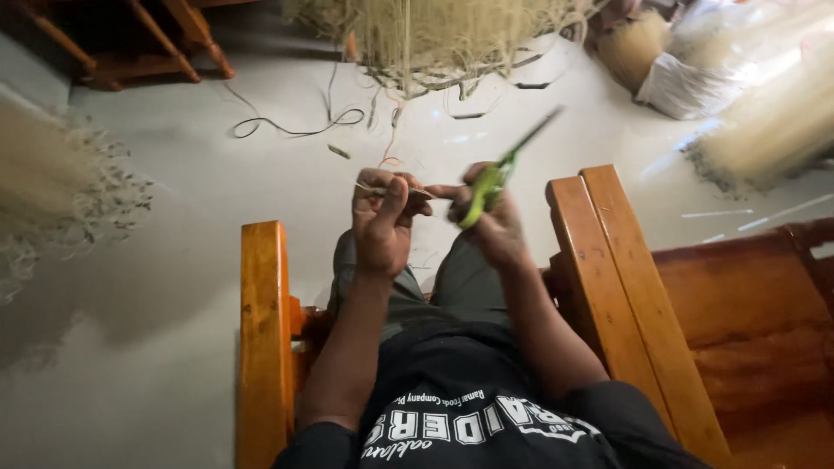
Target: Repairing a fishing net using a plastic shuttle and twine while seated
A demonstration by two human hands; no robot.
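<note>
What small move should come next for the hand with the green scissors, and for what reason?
Probably bring the green scissors down to the thin strand. The left hand pinches that strand, its end points toward the right hand, and the blades point up and away from it, not yet on it.

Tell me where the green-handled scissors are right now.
In the head view, the green-handled scissors sit in the right hand, just right of centre, blades pointing up-right, beside the left hand.
</note>
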